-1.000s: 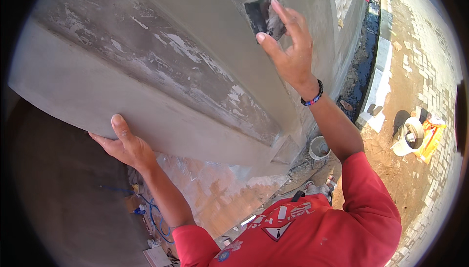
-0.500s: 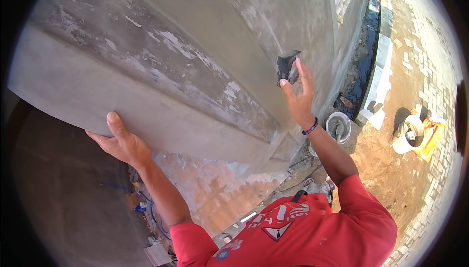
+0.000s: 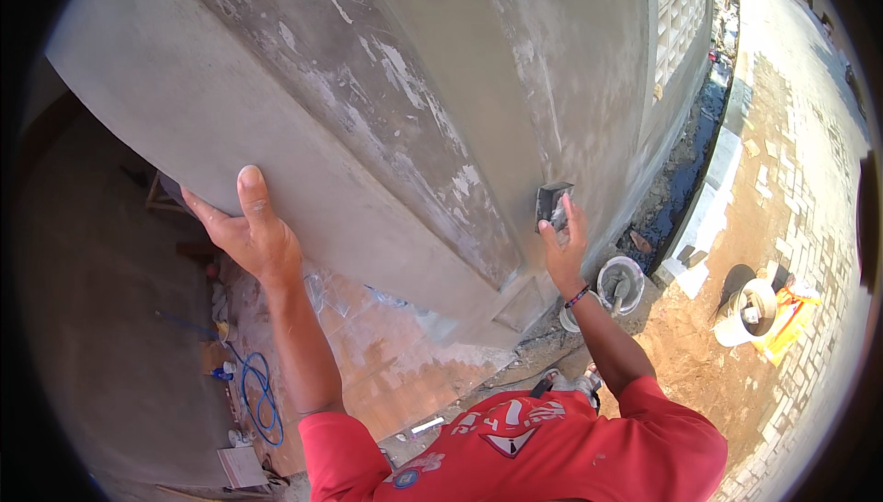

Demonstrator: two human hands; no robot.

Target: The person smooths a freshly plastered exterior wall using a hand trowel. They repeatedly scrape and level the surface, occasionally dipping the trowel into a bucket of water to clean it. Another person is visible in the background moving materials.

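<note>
My right hand [image 3: 567, 246] pinches a small, black, rectangular plate-like tool [image 3: 549, 206], smeared with grey, between thumb and fingers. It is at the grey plastered wall [image 3: 589, 79], low down beside the end of a raised smooth band; contact along its far side cannot be made out. At the left, my left hand [image 3: 260, 235] rests at the edge of a smooth grey plastered strip [image 3: 184, 88]. Its thumb lies straight on the face, and the other fingers stretch past the edge, partly hidden. Between the strips runs a rougher, darker recessed band [image 3: 368, 88] with whitish patches.
Below my right forearm stands a bucket [image 3: 622, 283] with grey mix and a handled tool inside. A water-filled drain [image 3: 690, 166] follows the wall. Another white bucket [image 3: 747, 313] stands by an orange bag [image 3: 787, 323]. A blue hose [image 3: 262, 401] lies coiled at the doorway.
My right hand has brought the black tool lower along the wall, closer to the foot of the bands. My left hand stays at the edge, its thumb more upright. The whole view has turned somewhat.
</note>
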